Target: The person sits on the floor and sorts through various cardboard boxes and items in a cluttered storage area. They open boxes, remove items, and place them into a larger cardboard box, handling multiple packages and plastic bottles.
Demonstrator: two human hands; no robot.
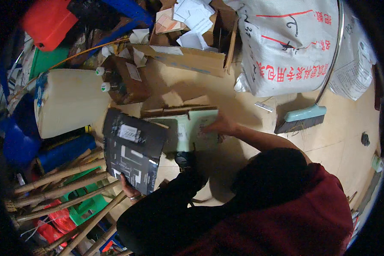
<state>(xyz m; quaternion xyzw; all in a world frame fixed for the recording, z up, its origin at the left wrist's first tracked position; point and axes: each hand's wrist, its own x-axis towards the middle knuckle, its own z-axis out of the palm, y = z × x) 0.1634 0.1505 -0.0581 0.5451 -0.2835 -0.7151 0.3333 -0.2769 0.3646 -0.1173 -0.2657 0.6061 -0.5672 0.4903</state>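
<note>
My left hand (129, 188) grips the lower edge of a black cardboard box (137, 153) with white printing and a white label, held tilted beside my left knee. My right hand (222, 124) is at the right end of a pale green carton (192, 128), with fingers over its face and edge. A white label strip shows on that carton. The carton is in front of my foot, its left end partly hidden behind the black box. Brown cardboard flaps (166, 112) lie along its far side.
An open cardboard carton (192, 59) holds papers. Near it are a brown box with bottles (128, 83), a large white woven sack (288, 57) and a blue broom (305, 116). Bamboo poles (64, 179), a beige plastic jerrycan (73, 99) and a green plastic crate (86, 204) crowd the left.
</note>
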